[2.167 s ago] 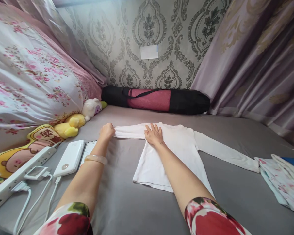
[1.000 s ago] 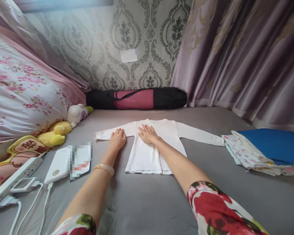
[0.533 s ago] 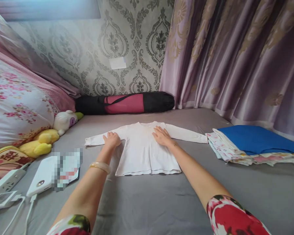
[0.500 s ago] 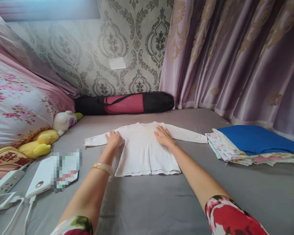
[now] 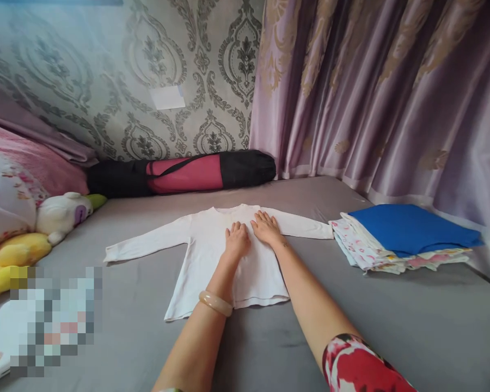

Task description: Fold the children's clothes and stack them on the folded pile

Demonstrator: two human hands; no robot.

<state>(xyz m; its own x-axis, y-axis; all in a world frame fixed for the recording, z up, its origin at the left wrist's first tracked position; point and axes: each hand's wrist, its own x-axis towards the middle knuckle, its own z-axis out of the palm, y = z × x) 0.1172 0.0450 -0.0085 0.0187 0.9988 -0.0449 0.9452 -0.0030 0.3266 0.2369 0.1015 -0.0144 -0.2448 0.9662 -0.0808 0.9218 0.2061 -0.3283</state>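
A white long-sleeved shirt [image 5: 204, 250] lies spread on a grey bedsheet, its sleeves stretched out to both sides. My left hand [image 5: 237, 240], with a pale bangle [image 5: 215, 303] on the forearm, rests on the middle of the chest, fingers forward. Close beside it, my right hand [image 5: 266, 227] lies flat with spread fingers near the right shoulder. Neither hand grips the cloth. The right cuff reaches the edge of a stack of folded clothes [image 5: 367, 253], topped by a blue garment [image 5: 412, 228].
A black and red long bag [image 5: 188, 173] lies along the patterned wall. Purple curtains [image 5: 351, 109] hang at the right. Plush toys [image 5: 61, 215] and a floral pillow [image 5: 8, 201] sit at the left. A white device [image 5: 12, 321] lies near left, beside a blurred-out item.
My left hand has moved right, from the left shoulder to the middle of the shirt. My right hand stays near the right shoulder. The view has turned slightly right.
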